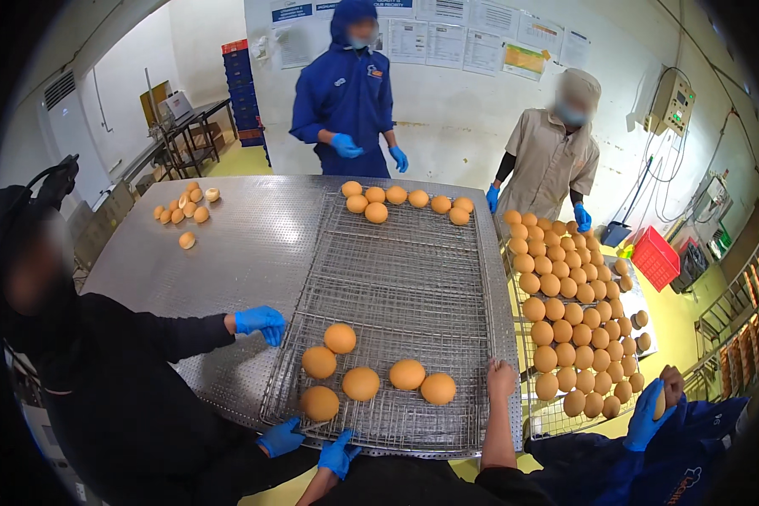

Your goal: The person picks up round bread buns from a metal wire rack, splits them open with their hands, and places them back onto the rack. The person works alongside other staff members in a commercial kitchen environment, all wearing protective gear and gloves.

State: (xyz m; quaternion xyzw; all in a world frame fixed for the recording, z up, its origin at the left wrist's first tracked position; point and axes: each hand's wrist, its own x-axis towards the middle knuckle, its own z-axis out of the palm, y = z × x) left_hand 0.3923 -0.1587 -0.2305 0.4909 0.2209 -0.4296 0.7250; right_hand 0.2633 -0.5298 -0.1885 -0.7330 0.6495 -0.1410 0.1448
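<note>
A large wire rack [396, 291] lies on the perforated metal table in front of me. Several round golden-brown buns [361, 384] sit at its near end, with more buns [418, 198] along its far end. My left hand [338, 456], in a blue glove, is closed on the rack's near edge. My right hand [502, 381], bare, grips the rack's right side; its fingertips are partly hidden.
A metal table [228, 270] holds loose buns [177, 209] at far left. Beside me on the left, a person in black [126, 379] reaches over it. Right stands a bun-filled rack [565, 312]. Two people [346, 93] [557, 152] stand opposite; another [649, 438] holds a bun at right.
</note>
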